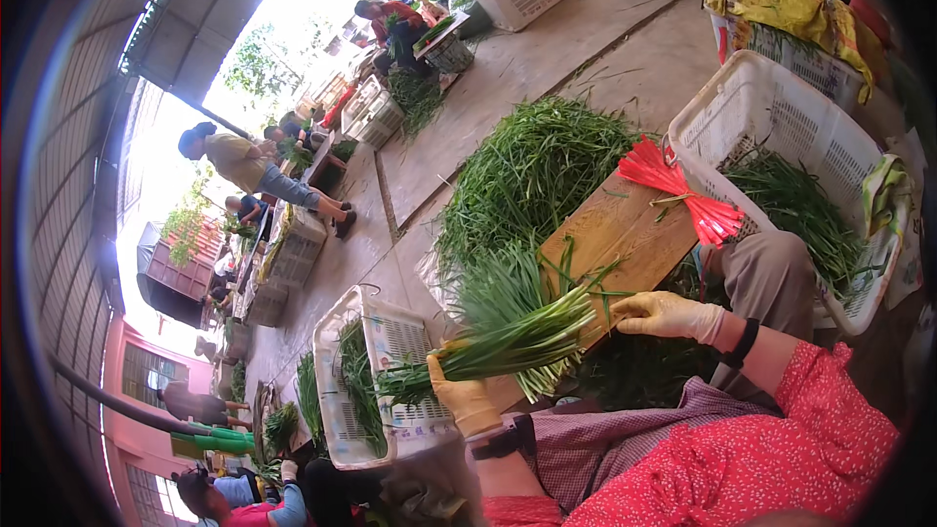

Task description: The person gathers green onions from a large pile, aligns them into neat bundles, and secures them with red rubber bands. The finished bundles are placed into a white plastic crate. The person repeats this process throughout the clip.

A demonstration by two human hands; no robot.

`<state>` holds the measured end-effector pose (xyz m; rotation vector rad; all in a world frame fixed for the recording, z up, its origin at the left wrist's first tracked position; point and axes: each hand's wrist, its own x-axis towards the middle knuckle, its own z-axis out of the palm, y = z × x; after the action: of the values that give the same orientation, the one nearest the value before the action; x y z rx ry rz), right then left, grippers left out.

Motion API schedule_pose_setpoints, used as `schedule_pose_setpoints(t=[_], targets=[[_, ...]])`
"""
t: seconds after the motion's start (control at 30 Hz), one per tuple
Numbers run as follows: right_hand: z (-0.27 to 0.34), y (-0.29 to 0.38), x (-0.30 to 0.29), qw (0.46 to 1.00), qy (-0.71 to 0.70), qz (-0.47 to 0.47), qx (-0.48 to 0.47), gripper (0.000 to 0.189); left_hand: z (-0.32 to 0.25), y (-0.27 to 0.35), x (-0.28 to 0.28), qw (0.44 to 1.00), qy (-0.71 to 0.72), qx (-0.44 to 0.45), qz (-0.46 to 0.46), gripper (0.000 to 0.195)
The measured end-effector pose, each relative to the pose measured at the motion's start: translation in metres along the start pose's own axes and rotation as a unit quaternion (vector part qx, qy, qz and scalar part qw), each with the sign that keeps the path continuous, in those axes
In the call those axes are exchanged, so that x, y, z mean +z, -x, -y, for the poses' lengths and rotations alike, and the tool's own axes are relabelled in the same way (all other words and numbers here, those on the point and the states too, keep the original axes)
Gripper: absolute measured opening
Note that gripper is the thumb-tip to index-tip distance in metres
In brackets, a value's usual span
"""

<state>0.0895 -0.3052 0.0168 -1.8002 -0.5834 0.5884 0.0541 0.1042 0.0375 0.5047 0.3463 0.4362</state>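
My left hand [463, 397], in a pale glove, grips a bunch of garlic chives [505, 348] by its leafy part. The pale stalk ends point right, over a wooden board [622, 227]. More chives [487, 285] lie on the board beneath and behind the held bunch. My right hand [670, 315], also gloved, is at the board's near edge, just right of the stalk ends. Its fingertips are close to a few loose leaves; whether they pinch anything is unclear. A fan of red plastic strips [684, 190] rests on the board's far right end.
A large heap of loose greens [534, 176] lies beyond the board. White plastic crates with greens stand at right [776, 102] and left [410, 424]. A yellow sack [776, 4] tops another crate. Other people sit at the back and lower left; one person [241, 161] stands on the concrete floor.
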Motion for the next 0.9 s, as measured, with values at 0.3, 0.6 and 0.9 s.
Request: schedule_pose_setpoints(t=[0.3, 0.6, 0.9], targets=[[-0.033, -0.024, 0.049, 0.781, -0.6, 0.141, 0.103, 0.032, 0.035, 0.06, 0.073, 0.66, -0.64, 0.382, 0.091, 0.023], [-0.081, -0.045, 0.074, 0.803, -0.555, 0.084, 0.201, 0.022, 0.041, 0.032, -0.017, 0.992, 0.045, -0.019, 0.12, 0.029], [-0.109, -0.071, 0.07, 0.858, -0.508, -0.039, 0.066, 0.027, 0.057, 0.039, -0.062, 0.877, -0.404, 0.233, 0.113, 0.035]])
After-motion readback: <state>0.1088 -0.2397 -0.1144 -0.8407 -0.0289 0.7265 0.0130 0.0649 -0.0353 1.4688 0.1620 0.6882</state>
